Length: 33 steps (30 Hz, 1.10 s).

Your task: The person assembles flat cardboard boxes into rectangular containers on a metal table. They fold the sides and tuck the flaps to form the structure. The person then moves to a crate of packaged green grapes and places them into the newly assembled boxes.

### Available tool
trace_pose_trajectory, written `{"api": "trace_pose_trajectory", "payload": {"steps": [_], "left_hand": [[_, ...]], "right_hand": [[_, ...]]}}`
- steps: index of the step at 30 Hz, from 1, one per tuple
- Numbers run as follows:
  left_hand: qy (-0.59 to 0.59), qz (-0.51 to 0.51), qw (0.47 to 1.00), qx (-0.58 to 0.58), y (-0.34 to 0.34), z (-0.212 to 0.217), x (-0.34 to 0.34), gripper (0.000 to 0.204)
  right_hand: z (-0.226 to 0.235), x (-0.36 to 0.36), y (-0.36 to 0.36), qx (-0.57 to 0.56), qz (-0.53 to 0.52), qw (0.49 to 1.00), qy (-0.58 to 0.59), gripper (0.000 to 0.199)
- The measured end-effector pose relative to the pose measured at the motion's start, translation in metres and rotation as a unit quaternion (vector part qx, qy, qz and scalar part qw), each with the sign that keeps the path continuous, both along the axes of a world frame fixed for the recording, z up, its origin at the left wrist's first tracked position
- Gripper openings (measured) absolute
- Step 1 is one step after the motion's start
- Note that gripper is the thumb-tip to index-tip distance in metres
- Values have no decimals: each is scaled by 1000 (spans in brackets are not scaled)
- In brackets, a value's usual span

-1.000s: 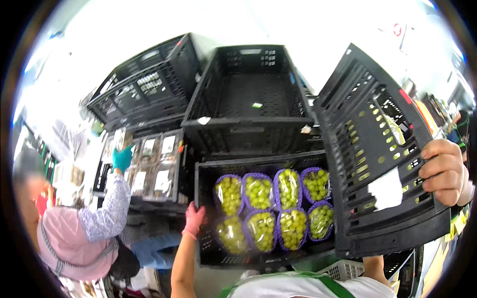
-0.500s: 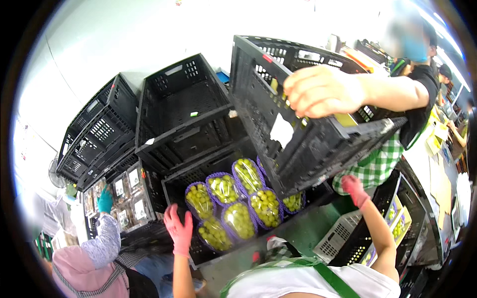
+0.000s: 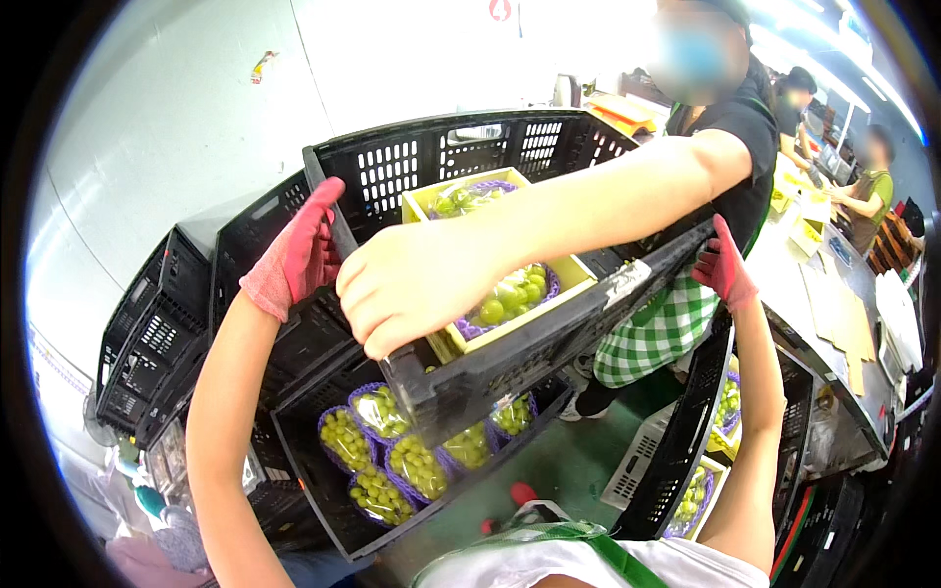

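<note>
A black plastic crate (image 3: pixel 529 365) is held up in front of me, tilted. It carries yellow boxes (image 3: pixel 580 286) of green grapes (image 3: pixel 517 297) in purple foam netting. My left hand (image 3: pixel 292 253), in a pink glove, is closed on the crate's left end. At its right end, my pink-gloved right hand (image 3: pixel 726 265) has its fingers bent round the corner. A co-worker's bare hand (image 3: pixel 417 289) grips the near rim, and that forearm crosses over the crate, hiding part of the contents.
Below stands another black crate (image 3: pixel 328 517) with several netted grape packs (image 3: pixel 418 468). Stacked black crates (image 3: pixel 147 314) line the left wall. To my right are a crate (image 3: pixel 676 446) with boxed grapes and a long worktable (image 3: pixel 784 284). The co-worker in a green checked apron (image 3: pixel 642 338) stands opposite.
The raised crate has come lower and nearer, tipping to show its boxed grapes. Both my hands have moved up from beside the lower crate to its ends. My view has shifted right.
</note>
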<state>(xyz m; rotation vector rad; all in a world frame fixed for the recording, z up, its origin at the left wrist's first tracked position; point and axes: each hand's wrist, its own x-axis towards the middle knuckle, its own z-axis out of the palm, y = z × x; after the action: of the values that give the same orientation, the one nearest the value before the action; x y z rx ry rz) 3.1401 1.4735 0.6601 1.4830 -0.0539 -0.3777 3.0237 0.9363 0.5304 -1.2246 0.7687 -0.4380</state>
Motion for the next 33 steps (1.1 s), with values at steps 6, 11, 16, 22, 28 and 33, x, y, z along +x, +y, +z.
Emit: {"api": "trace_pose_trajectory", "payload": {"steps": [6, 11, 16, 22, 28, 33], "left_hand": [[16, -24, 991, 131, -1, 18, -10, 25], [-17, -13, 992, 121, 16, 29, -88, 12], [-205, -80, 941, 257, 72, 22, -201, 28], [-20, 50, 995, 78, 152, -26, -349, 30], [29, 138, 990, 24, 137, 0, -431, 28], [-32, 154, 986, 55, 63, -5, -513, 27]], "right_hand": [[-1, 19, -5, -80, 174, 976, -99, 17], [22, -24, -7, -172, 228, 937, -203, 10], [64, -92, 12, -492, 344, 790, -122, 44], [93, -178, 67, -629, 330, 691, -135, 40], [127, -248, 55, -529, 396, 730, -176, 40], [106, -327, 8, -368, 411, 821, -145, 31]]}}
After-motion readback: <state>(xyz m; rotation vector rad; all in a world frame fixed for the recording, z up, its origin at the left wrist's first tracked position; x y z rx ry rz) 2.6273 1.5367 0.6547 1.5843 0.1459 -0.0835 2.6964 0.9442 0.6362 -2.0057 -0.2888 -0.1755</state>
